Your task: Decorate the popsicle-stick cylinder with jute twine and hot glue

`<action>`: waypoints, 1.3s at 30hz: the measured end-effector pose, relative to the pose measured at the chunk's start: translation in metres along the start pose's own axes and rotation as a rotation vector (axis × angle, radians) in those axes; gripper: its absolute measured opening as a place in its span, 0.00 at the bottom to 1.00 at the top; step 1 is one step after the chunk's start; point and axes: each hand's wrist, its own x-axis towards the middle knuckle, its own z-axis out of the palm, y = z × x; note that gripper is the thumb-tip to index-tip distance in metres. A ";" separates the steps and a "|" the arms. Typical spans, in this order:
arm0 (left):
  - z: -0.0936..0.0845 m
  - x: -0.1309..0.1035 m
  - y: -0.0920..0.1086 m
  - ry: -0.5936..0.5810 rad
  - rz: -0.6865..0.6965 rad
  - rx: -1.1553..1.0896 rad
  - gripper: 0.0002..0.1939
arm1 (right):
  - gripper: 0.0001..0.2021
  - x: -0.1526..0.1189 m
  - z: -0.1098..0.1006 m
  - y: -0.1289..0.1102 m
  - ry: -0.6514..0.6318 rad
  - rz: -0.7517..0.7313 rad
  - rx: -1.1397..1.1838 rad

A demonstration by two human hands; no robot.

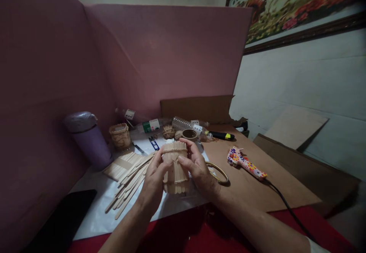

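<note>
- Stick-sided cup (175,173): pale, bare wood, matt and ridged; its bands (174,150) look like rough twisted fibre, though the dim light leaves that unsure.
- Loose craft sticks (130,187): smooth, matt, unpainted wood.
- Bottles (183,124): clear, glossy plastic with printed labels.
- Twine ball (168,132): coarse, matt fibre.
- Ring (222,170): gold-toned, shiny, metallic-looking.
- Glue gun (246,164): smooth, flower-patterned casing.
- Tumbler (93,144): smooth purple body.
- Board (271,192) under the glue gun: matt brown cardboard.
- Sheet (91,216): white, smooth, faintly shiny.
- Cloth (168,232): red, matt fabric.

Container (175,173) between 2 hands (200,169), sticks (126,187) to the left, 1 glue gun (248,166) right, bottles (184,124) behind
</note>
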 end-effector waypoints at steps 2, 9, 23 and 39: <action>-0.001 0.001 -0.002 0.010 0.007 0.009 0.25 | 0.27 -0.001 0.001 -0.001 0.006 0.002 -0.009; -0.001 0.002 -0.004 -0.009 0.028 -0.029 0.25 | 0.28 -0.001 0.002 0.000 0.037 -0.039 -0.065; 0.002 0.001 0.000 -0.025 0.041 0.023 0.25 | 0.29 -0.001 0.000 0.007 0.011 -0.066 -0.026; 0.001 0.003 -0.003 -0.033 0.061 -0.004 0.28 | 0.28 -0.002 0.003 0.010 0.035 -0.075 0.035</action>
